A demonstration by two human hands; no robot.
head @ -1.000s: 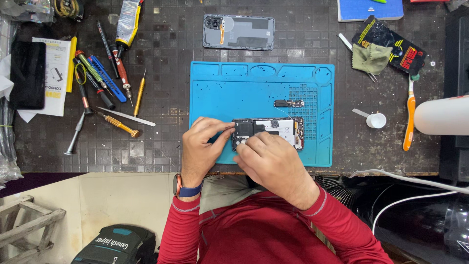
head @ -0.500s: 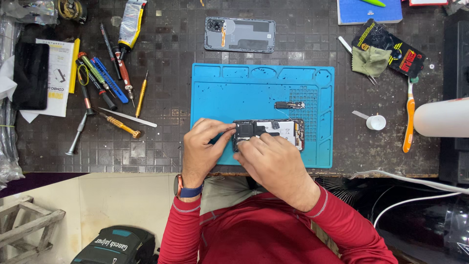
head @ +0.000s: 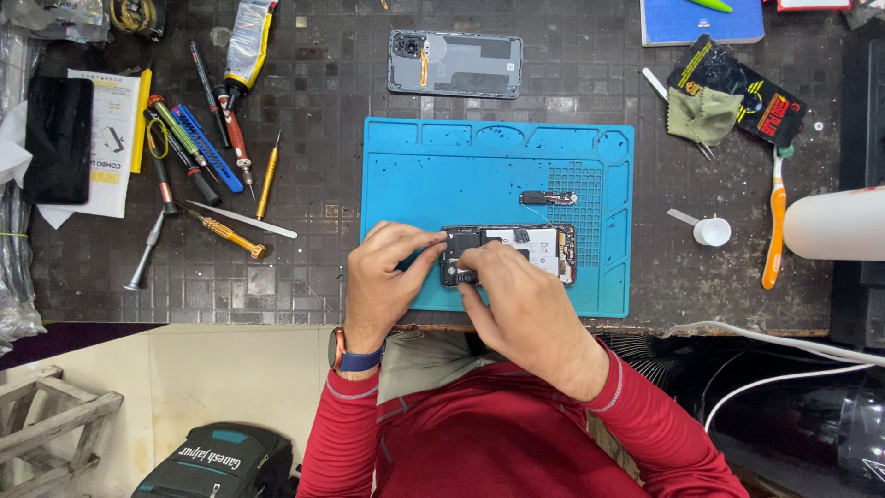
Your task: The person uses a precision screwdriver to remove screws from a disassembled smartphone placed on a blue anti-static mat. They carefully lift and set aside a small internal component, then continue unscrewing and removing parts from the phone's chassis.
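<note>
An opened phone [head: 539,251] with its back removed lies on a blue repair mat [head: 442,175], near the mat's front edge. My left hand [head: 383,281] pinches the phone's left end with thumb and fingers. My right hand [head: 516,309] rests over the phone's left half, fingertips pressing on its inner parts; what sits under them is hidden. A small dark loose part [head: 548,197] lies on the mat just behind the phone. The phone's grey back cover [head: 454,64] lies beyond the mat.
Several screwdrivers and tweezers [head: 207,166] lie at the left beside a black phone [head: 57,138] on paper. To the right are a small white cup [head: 711,231], an orange toothbrush [head: 774,226], a green cloth [head: 702,115] and a white cylinder [head: 834,224].
My hands shifted only slightly on the phone's left end; the phone stays in place on the mat.
</note>
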